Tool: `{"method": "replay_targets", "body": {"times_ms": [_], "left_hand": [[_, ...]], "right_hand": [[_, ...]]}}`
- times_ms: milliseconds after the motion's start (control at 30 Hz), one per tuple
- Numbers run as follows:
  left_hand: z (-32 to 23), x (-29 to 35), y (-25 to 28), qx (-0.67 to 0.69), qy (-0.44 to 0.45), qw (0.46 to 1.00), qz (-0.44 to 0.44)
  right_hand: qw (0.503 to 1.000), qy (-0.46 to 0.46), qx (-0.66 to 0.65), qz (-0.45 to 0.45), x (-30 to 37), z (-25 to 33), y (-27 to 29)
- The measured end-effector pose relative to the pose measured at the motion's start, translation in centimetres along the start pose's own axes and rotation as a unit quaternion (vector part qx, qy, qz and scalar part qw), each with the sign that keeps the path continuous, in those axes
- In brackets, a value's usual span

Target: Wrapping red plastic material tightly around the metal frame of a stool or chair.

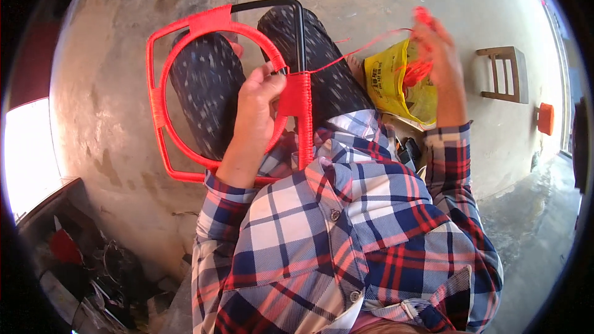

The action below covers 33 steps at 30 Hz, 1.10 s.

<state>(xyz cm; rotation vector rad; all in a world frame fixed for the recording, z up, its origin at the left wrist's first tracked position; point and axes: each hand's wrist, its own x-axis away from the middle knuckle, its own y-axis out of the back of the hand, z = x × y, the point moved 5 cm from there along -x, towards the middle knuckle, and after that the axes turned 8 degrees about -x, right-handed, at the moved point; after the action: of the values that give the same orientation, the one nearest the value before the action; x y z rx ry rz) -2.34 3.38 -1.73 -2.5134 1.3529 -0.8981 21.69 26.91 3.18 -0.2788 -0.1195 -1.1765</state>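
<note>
In the head view, the frame (pixel 301 99) lies across the person's thighs (pixel 213 96), mostly wrapped in red, its far right corner bare black. The left hand (pixel 257 99) has its fingers closed on the frame's inner ring. Red cord (pixel 356 48) runs from the frame's right side to the right hand (pixel 442 55), whose blurred fingers are curled around a red bundle (pixel 422 16), above a yellow bag (pixel 387 83).

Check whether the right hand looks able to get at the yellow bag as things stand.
Probably yes: the right hand appears close by the yellow bag, whose mouth is open, though the red cord it holds may hamper grasping.
</note>
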Motion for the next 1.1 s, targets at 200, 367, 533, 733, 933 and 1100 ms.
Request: {"method": "replay_targets", "body": {"times_ms": [200,367,533,733,933,1100], "left_hand": [[-0.4,-0.7,0.7,0.087,0.005,0.996,-0.016],[0.3,-0.5,-0.3,0.077,0.06,0.995,-0.009],[1.1,0.0,-0.2,0.122,0.139,0.982,0.043],[-1.2,0.0,1.5,0.034,-0.036,0.997,-0.067],[-3.6,2.3,-1.7,-0.2,-0.223,0.949,-0.1],[-3.0,1.7,-0.3,-0.029,-0.199,0.976,-0.079]], "right_hand": [[0.982,0.079,0.056,0.165,4.2,0.6,-2.7],[0.81,0.088,0.402,0.418,7.9,-4.6,-13.3],[0.875,0.098,0.35,0.321,5.2,-3.7,-16.3],[0.955,0.118,0.157,0.22,3.2,-3.1,-15.1],[0.787,0.432,0.309,0.315,6.5,-1.8,-19.8],[0.872,0.161,0.277,0.371,3.1,0.5,-14.4]]}}
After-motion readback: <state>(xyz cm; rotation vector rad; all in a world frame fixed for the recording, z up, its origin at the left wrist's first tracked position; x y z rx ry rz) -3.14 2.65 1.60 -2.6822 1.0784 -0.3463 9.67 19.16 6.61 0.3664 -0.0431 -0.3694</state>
